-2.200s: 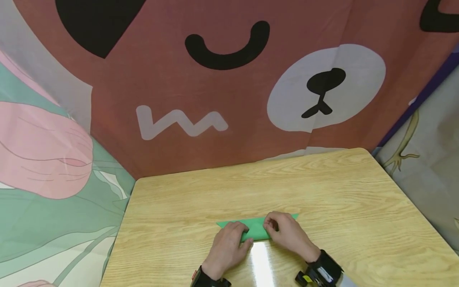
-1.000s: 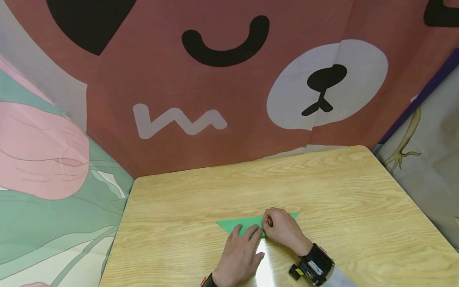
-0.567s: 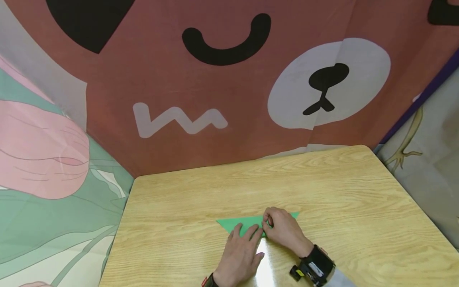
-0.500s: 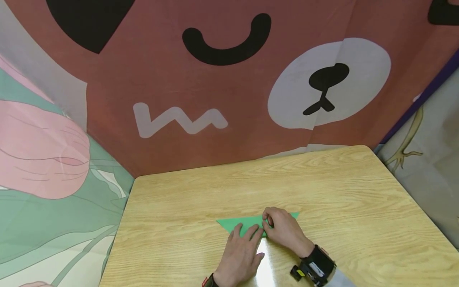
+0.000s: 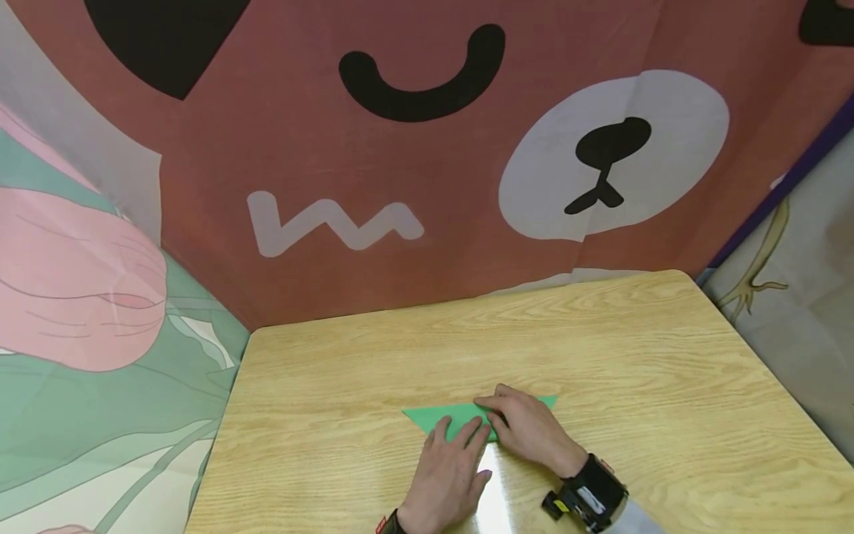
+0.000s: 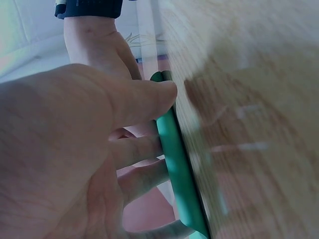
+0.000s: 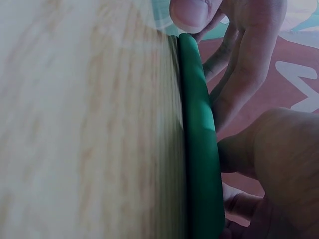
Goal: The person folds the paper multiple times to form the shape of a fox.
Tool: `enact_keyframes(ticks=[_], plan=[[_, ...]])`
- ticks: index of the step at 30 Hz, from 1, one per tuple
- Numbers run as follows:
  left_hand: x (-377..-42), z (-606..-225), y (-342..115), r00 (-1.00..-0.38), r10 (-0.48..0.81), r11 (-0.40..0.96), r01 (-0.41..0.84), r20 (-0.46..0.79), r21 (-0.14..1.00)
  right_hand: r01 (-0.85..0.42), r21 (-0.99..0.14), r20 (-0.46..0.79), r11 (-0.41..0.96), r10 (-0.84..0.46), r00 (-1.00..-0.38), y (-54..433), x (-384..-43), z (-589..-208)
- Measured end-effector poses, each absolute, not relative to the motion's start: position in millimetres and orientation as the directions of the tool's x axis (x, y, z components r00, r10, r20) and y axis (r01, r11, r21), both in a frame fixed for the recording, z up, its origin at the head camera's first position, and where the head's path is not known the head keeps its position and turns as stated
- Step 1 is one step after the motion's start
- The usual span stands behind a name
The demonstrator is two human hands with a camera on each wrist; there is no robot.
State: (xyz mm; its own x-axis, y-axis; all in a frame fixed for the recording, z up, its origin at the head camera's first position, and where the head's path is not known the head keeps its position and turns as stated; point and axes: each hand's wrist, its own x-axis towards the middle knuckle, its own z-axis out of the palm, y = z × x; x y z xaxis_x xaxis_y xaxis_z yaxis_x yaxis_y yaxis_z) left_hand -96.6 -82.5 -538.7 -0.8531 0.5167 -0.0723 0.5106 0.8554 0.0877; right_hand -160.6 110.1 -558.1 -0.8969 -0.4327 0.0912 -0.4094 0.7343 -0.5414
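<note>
A folded green paper [image 5: 427,417] lies on the table, wide along its far edge with a pointed corner at each end. My left hand [image 5: 445,475] rests on it from the near side, fingers spread and fingertips pressing its surface. In the left wrist view, the thumb stands off beside the rounded near fold of the paper [image 6: 180,172]. My right hand [image 5: 532,432] lies over the right half, index finger stretched left across the sheet and thumb touching it near the left fingertips. The right wrist view shows the paper's thick near fold [image 7: 202,134] close along the tabletop, with both hands' fingers above it.
The wooden table [image 5: 347,363] reaches back to a reddish-brown cloth backdrop [image 5: 460,163] printed with a cartoon face. A green and pink printed cloth [image 5: 80,297] hangs along the left, and a pale cloth [image 5: 814,297] along the right.
My left hand has shifted right and spread its fingers on the paper. My right hand, curled before, has straightened its index finger leftward over the sheet. The paper has barely moved.
</note>
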Motion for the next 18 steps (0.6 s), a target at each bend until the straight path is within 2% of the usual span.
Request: enact_keyframes(ticks=[12, 18], plan=[[-95.3, -535.7, -81.1, -0.864, 0.499, 0.865, 0.493, -0.07, 0.093, -0.518, -0.438, 0.149, 0.734, -0.509, -0.848, 112.0, -160.7, -559.6], [-95.3, -537.5, -80.7, -0.866, 0.491, 0.87, 0.483, -0.093, 0.094, -0.546, -0.447, 0.172, 0.709, -0.532, -0.83, 111.8, -159.0, -559.5]])
